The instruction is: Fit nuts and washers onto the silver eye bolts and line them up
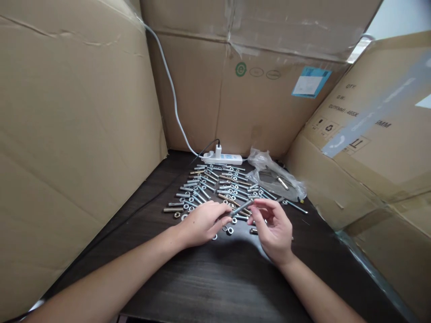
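Both hands meet over a dark wooden table (pixel 208 282), holding one grey metal bolt (pixel 243 207) between them. My left hand (pixel 202 223) pinches the bolt's lower end with its fingers curled. My right hand (pixel 272 226) grips the upper end with thumb and fingertips, palm turned up. Just beyond the hands lie several bolts and sleeves (pixel 215 184) laid out in rows, with loose washers and nuts (pixel 230 230) beside them.
Large cardboard boxes wall the table on the left (pixel 74 148), at the back (pixel 249 80) and on the right (pixel 373 148). A white power strip (pixel 224 158) with a plugged charger and white cable lies at the back. A clear plastic bag (pixel 276 177) holds more hardware.
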`<move>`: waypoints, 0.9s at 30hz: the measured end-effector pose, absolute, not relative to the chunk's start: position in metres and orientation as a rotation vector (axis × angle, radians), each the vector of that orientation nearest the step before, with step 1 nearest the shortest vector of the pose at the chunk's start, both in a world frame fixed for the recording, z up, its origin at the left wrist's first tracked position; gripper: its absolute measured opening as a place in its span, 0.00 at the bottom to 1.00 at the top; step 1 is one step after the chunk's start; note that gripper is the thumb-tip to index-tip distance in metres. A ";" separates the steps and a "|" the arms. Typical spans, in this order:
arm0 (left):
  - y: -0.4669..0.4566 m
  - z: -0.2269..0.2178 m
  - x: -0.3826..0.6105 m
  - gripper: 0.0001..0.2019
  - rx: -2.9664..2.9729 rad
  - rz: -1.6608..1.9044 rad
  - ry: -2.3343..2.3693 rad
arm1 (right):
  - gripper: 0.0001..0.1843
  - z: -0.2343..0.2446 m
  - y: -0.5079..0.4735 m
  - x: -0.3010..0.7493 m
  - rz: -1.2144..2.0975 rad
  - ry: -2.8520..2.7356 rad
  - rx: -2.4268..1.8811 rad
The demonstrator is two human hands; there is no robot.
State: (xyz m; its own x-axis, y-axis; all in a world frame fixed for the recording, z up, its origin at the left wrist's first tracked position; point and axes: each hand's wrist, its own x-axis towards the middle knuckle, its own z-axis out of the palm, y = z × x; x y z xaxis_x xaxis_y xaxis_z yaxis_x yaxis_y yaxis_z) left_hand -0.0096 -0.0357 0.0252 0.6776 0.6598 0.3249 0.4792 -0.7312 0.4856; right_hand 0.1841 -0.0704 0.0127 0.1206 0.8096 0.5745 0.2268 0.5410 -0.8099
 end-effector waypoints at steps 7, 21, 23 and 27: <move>-0.035 0.024 -0.012 0.09 2.490 0.788 0.881 | 0.12 0.014 -0.075 0.185 0.573 -1.440 -0.908; -0.035 0.025 -0.013 0.08 2.606 0.845 0.757 | 0.06 0.011 -0.070 0.187 0.816 -1.831 -0.869; -0.036 0.026 -0.012 0.09 2.670 0.837 0.698 | 0.09 0.009 -0.073 0.185 1.058 -1.706 -0.825; -0.043 0.025 -0.005 0.08 2.802 0.898 0.655 | 0.18 0.008 -0.078 0.175 1.399 -1.549 -0.769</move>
State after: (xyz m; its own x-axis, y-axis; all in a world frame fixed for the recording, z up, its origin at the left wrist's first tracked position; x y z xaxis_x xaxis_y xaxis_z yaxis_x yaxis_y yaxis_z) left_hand -0.0054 -0.0428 0.0249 0.7291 0.4401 0.5241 0.3647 -0.8979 0.2466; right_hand 0.1745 -0.0780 0.0077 -0.4154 0.8865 0.2037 -0.1126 0.1721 -0.9786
